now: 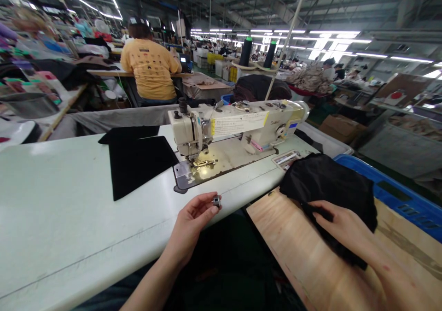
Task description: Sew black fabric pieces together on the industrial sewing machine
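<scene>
Factory hall, ceiling strip lights (331, 32), white worktable (62, 219), wooden board (311, 265)

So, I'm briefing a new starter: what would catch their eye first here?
The cream sewing machine stands on the white table, a black cloth left of it. The left hand pinches a small metal part at the table's edge, while the right hand lies on a black fabric heap on the wooden board.

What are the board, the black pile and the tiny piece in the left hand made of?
The board looks like bare plywood, pale grain showing. The black pile is soft cloth, limp folds. The small piece in the left hand seems metal, grey glint; too small to be sure.
</scene>
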Available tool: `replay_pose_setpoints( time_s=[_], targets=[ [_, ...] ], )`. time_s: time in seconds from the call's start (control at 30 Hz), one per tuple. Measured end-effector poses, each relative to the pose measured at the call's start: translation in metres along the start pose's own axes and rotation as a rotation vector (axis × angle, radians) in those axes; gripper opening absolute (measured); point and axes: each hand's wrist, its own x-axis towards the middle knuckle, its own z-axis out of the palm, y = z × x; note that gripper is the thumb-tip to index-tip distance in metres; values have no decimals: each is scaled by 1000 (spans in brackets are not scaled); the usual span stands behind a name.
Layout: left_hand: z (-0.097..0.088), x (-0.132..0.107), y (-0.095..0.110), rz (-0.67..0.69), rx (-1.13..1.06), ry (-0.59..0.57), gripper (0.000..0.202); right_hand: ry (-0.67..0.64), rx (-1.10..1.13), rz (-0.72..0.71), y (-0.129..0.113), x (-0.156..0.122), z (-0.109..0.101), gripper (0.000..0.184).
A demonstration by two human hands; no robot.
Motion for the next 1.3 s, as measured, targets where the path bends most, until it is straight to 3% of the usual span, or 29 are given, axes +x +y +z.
replay_pose_setpoints(
  time_s=[0.07, 0.13, 0.23, 0.37, 0.47, 0.53, 0.67, 0.83, 1.3],
  targets=[
    [-2, 2, -4, 15, 16, -16, 43, -5, 0, -11, -2, 0, -1, 36],
    [-3, 4, -7, 25, 31, -32, 43, 71, 28, -46, -11, -2, -2, 43],
    [0, 5, -8, 29, 56, -55, 42, 122, 220, -86, -43, -6, -3, 43],
    [12, 7, -4, 52, 133, -118, 40, -195, 798, -118, -107, -11, 13, 42],
    [22, 9, 0, 119, 231, -186, 36, -452, 1288, -33, -145, -7, 39, 49],
    [25, 9, 2, 202, 339, -206, 32, -544, 1500, 43, -161, -2, 57, 49],
    [26, 10, 3, 457, 610, -172, 22, -604, 1746, 105, -176, 6, 78, 41],
    [22, 11, -1, 563, 709, -194, 19, -626, 1795, 105, -175, 9, 82, 35],
    [22, 9, -12, 342, 667, -161, 34, -569, 1577, 169, -163, 18, 86, 42]
  ],
)
